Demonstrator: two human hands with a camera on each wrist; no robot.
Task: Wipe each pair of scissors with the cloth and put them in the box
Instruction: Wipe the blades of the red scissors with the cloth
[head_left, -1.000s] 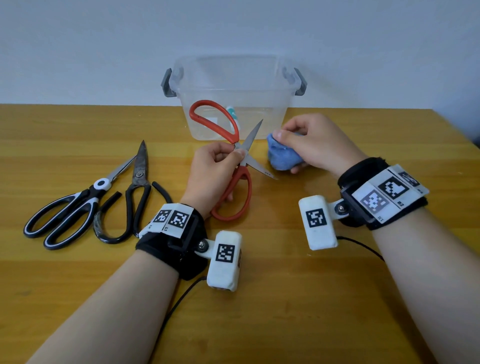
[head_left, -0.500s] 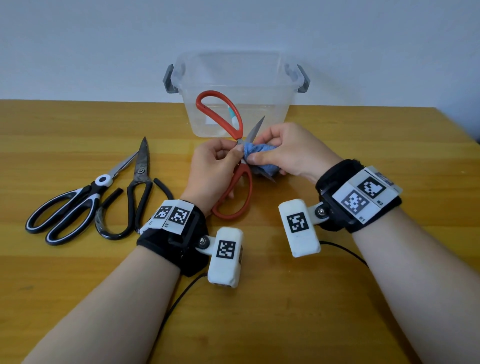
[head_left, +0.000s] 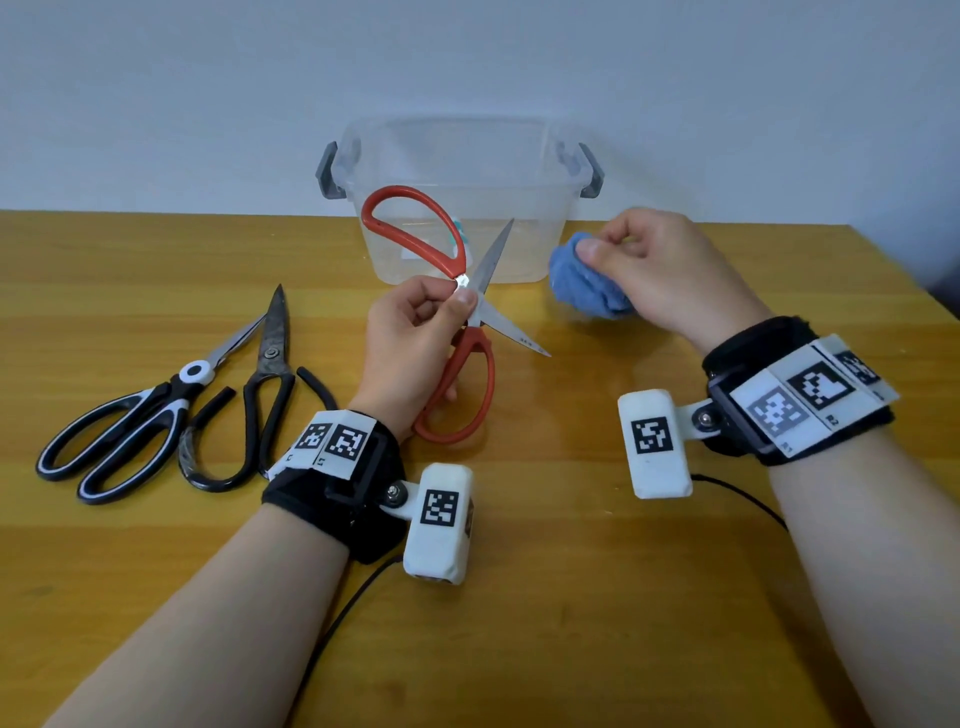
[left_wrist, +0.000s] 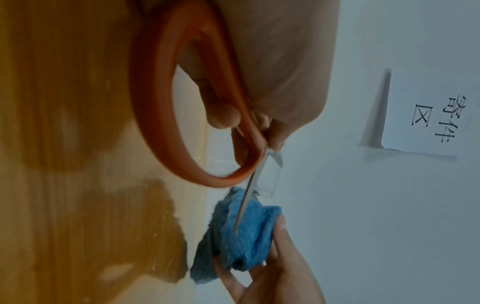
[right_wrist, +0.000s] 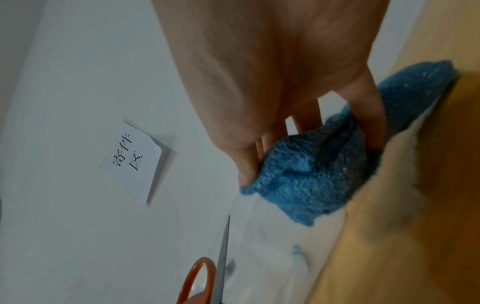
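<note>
Setting: a wooden table (head_left: 545, 597) is set against a pale wall; a paper note (right_wrist: 132, 162) with printed characters is seen on the wall.
Box: a clear plastic box (head_left: 530, 249) with grey handles is placed at the table's far edge, behind both hands.
Red scissors: the red-handled scissors (head_left: 470, 382) are held off the table, blades spread into a V; one blade is pointed up toward the box, the other out to the right and slightly down; one handle loop is raised toward the box, the other is lowered toward the wrist.
Left hand: the left hand (head_left: 410, 343) is closed at the pivot, thumb and fingers pinching it.
Cloth: a bunched blue cloth (head_left: 582, 286) is held just right of the blades, apart from them.
Right hand: the right hand (head_left: 660, 270) is curled around the cloth.
Other scissors: black-and-white scissors (head_left: 130, 421) and all-black scissors (head_left: 254, 400) are laid on the table at left, tips pointed away and converging.
</note>
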